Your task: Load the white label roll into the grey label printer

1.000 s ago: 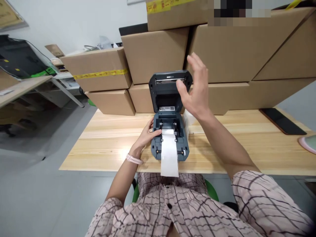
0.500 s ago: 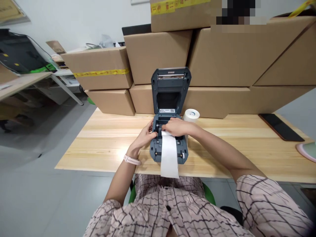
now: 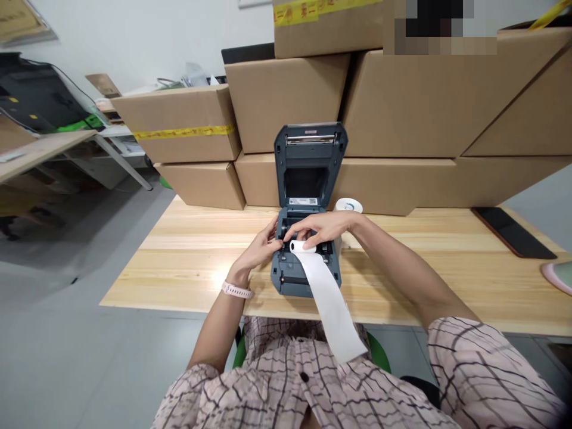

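Note:
A dark grey label printer (image 3: 286, 268) stands on the wooden table with its lid (image 3: 308, 167) raised. Gripping the printer's left side is my left hand (image 3: 261, 247), its thumb over the inner edge and its fingers along the outside. My right hand (image 3: 324, 226) reaches over the paper bay and holds a small white label roll (image 3: 295, 245) between thumb and fingers. The roll's dark core end faces left. From it a white paper strip (image 3: 333, 310) hangs over the table's front edge towards the lap. A larger white roll (image 3: 349, 205) stands behind the right wrist.
Stacked cardboard boxes (image 3: 286, 101) line the table's back edge. A black phone (image 3: 513, 232) and a pink-rimmed object (image 3: 556, 277) lie at the right of the wooden table (image 3: 179, 268). A pixelated area hides something above the boxes. Another desk (image 3: 40, 149) stands at far left.
The small roll has come up out of the printer's bay in my right hand. Its paper strip has swung right and extends lower. My left hand has stayed on the printer's side.

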Available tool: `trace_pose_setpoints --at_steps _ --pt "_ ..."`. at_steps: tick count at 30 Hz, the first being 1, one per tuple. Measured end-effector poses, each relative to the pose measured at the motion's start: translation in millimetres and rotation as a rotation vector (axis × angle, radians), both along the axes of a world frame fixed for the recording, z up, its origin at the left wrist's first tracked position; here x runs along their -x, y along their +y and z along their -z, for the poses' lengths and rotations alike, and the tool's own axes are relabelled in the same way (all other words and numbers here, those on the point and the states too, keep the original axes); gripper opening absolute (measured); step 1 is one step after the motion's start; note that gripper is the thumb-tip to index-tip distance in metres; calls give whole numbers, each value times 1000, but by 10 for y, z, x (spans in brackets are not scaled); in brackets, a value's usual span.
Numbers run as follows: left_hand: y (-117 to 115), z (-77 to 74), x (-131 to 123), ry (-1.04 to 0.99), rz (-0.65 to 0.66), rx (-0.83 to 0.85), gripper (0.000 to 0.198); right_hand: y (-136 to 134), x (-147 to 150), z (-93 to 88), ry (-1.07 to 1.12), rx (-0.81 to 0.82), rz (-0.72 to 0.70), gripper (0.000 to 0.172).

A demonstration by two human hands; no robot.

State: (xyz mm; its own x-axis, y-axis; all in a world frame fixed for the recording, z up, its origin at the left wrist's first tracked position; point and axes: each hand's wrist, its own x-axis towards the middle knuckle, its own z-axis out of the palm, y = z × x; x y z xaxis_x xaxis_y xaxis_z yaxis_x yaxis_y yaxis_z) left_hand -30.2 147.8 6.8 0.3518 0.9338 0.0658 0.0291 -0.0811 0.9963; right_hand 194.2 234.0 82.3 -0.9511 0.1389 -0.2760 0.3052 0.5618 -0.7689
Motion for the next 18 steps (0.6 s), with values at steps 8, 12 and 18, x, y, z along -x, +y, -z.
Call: trace_pose_setpoints --at_steps 8,12,18 --pt "-52 -37 -21 -19 -14 0 89 -325 -1207 -54 399 108 321 48" --pt "-71 -70 -36 -3 -19 -2 85 -492 -1906 218 415 127 631 30" --pt "-52 -47 -31 -5 -28 0 88 -425 -1968 589 228 84 987 41"
